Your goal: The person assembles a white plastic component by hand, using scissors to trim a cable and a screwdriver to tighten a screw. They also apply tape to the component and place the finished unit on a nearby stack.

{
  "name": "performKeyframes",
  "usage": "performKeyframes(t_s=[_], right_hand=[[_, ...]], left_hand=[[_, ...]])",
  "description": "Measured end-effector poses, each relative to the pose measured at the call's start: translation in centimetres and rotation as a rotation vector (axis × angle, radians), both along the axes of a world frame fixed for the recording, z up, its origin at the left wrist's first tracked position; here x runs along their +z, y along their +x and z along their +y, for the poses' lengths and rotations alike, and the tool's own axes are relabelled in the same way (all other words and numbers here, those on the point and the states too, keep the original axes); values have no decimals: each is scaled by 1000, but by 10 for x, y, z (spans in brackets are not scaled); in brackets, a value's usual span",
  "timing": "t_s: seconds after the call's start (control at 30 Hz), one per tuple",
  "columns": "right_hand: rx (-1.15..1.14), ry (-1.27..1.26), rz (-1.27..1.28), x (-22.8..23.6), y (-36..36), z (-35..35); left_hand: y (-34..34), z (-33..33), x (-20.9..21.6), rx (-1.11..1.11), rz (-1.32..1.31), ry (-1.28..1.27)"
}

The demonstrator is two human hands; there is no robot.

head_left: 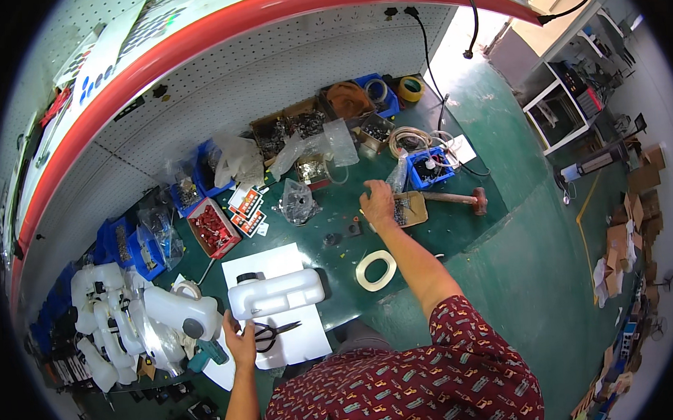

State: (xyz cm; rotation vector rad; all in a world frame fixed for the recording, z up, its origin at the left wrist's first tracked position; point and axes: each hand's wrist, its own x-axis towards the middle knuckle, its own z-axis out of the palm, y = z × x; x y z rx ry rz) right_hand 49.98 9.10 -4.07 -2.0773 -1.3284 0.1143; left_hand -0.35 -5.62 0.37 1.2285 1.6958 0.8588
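My left hand [241, 340] is at the left end of a white plastic tank [276, 294] with a black cap, its thumb and fingers apart. The tank lies on its side on white paper sheets [309, 348]. Black-handled scissors [271, 334] lie just right of that hand. My right hand [379, 202] reaches forward over the green table, fingers apart, beside a small cardboard tray [410, 209] of small metal parts. I see nothing held in it, though its palm side is hidden. A roll of cream tape [375, 271] lies below my right forearm.
More white tanks [178, 309] crowd the left, beside a teal power tool [207, 356]. A red box [212, 227] of red parts, a bagged metal part [298, 202] and blue bins [428, 167] stand farther back. A hammer [458, 200] lies right of the tray.
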Motion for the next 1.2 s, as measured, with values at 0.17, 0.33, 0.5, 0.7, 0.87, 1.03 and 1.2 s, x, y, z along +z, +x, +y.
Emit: performKeyframes(t_s=[0.17,0.33,0.5,0.7,0.87,1.03,1.2], right_hand=[[-286,-396,-358,16,38,12],[-404,-661,-226,-10,62,33],[-495,-644,-294,-36,77,39],[-450,-577,-151,-33,69,42],[-323,-143,109,-32,75,22],[-138,287,621,14,44,3],[138,310,1396,74,-70,-63]], left_hand=[[-12,-38,7,-2,96,-76],[-9,-61,14,-9,84,-131],[1,-74,25,11,10,-176],[-11,-93,22,26,42,-184],[-2,-81,35,56,7,-114],[27,-48,65,42,-105,29],[78,21,80,-158,-399,73]])
